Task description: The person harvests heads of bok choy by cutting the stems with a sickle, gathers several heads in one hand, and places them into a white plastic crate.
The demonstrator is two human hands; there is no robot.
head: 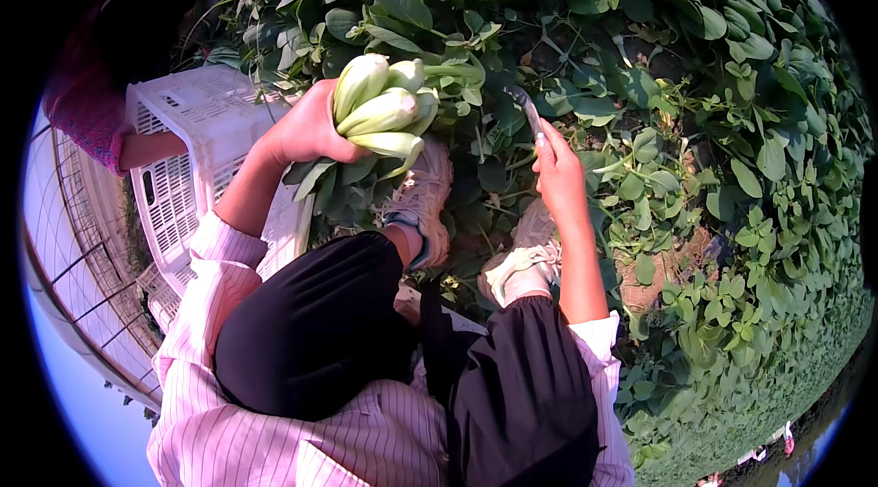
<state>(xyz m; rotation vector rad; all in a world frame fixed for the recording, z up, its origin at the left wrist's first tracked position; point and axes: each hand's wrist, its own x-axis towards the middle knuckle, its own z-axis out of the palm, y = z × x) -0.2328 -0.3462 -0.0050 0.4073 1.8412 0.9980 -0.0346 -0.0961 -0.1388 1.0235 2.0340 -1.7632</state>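
My left hand [312, 122] grips a bunch of bok choy heads [387, 106], with the pale cut bases pointing up and to the right. Their dark leaves hang below that hand, near the white plastic crate. In my right hand [561, 171] is a small curved knife [527, 106], perhaps a sickle; my fingers hide its handle. The blade points up and left, above low leaves and apart from the bunch. Leafy bok choy plants [405, 3] stand beyond both hands.
On the left stands a white plastic crate [236, 99], with another person's forearm [154, 149] reaching to it. My shoes [429, 195] rest among leaves and weeds. Bare soil [662, 274] shows at right, beside dense greenery. Curved frame bars [86, 257] rise at far left.
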